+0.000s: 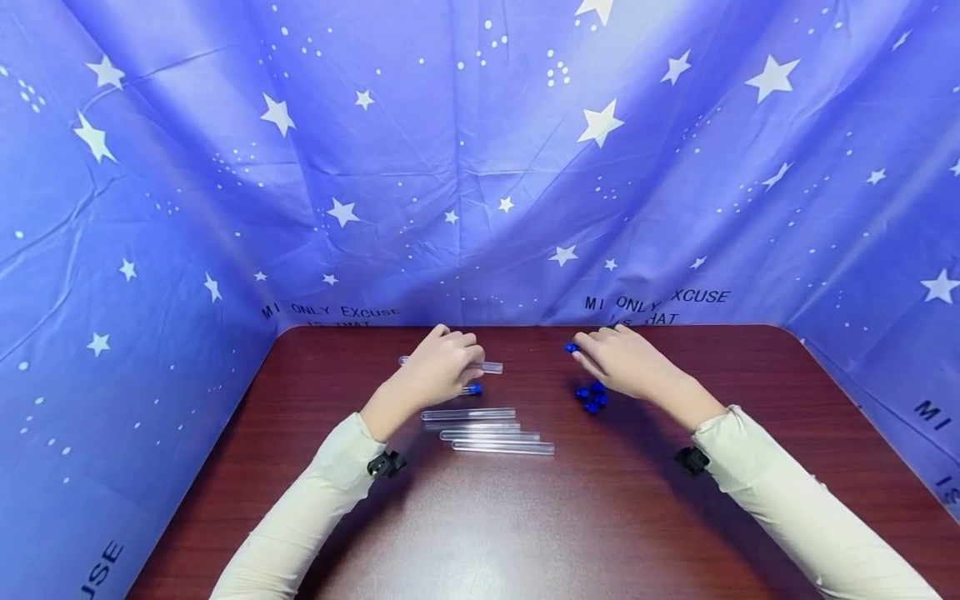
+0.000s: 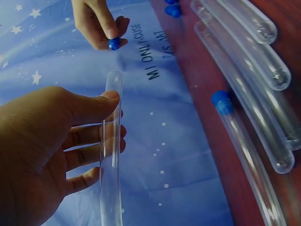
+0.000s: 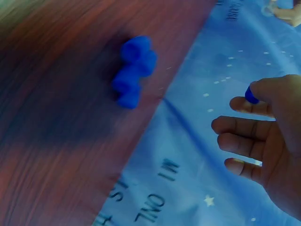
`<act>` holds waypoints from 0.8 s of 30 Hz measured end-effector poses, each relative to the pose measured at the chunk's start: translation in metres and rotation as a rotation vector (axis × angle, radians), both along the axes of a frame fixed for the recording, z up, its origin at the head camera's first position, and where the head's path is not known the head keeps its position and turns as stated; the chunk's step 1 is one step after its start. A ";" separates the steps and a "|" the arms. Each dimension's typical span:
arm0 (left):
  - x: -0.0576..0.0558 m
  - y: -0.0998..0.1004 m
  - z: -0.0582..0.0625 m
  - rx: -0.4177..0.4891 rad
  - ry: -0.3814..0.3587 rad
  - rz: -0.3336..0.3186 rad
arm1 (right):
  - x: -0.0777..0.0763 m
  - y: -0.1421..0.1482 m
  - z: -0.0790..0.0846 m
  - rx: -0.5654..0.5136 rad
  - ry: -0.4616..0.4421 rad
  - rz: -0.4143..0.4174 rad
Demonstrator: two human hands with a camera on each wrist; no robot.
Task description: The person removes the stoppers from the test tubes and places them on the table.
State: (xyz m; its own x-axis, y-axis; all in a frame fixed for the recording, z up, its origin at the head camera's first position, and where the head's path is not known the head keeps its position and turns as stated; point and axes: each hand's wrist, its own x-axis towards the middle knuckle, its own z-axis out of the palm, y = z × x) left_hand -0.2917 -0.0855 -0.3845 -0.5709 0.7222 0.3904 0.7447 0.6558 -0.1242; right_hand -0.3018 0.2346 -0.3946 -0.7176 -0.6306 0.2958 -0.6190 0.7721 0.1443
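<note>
A clear test tube [image 2: 111, 155] is pinched between the thumb and fingers of my left hand [image 1: 438, 367], held above the table's far part. My right hand [image 1: 626, 362] pinches a small blue stopper [image 3: 251, 95] between thumb and index finger, its other fingers spread apart. The two hands are separated by a gap. Below the left hand lies a tube with a blue stopper [image 2: 221, 99] in its end. Several clear tubes [image 1: 502, 447] lie side by side nearer to me. A small cluster of blue stoppers [image 3: 134, 70] sits on the table beside the right hand.
The dark red wooden table [image 1: 480, 525] ends at a blue star-printed cloth [image 1: 465, 167], which hangs behind it and on both sides. A small black device [image 1: 386, 463] is on the left wrist and another black device [image 1: 692, 459] on the right.
</note>
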 end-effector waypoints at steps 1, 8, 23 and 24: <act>0.000 0.000 -0.001 -0.004 -0.004 -0.001 | -0.001 0.003 -0.002 0.004 0.007 0.006; -0.002 0.000 -0.008 -0.033 -0.012 0.003 | -0.006 0.016 -0.012 0.038 0.047 0.040; -0.004 0.000 -0.021 -0.040 -0.054 0.011 | -0.018 0.025 -0.032 0.089 0.058 0.082; -0.004 0.000 -0.022 -0.043 -0.058 0.012 | -0.018 0.024 -0.032 0.095 0.052 0.078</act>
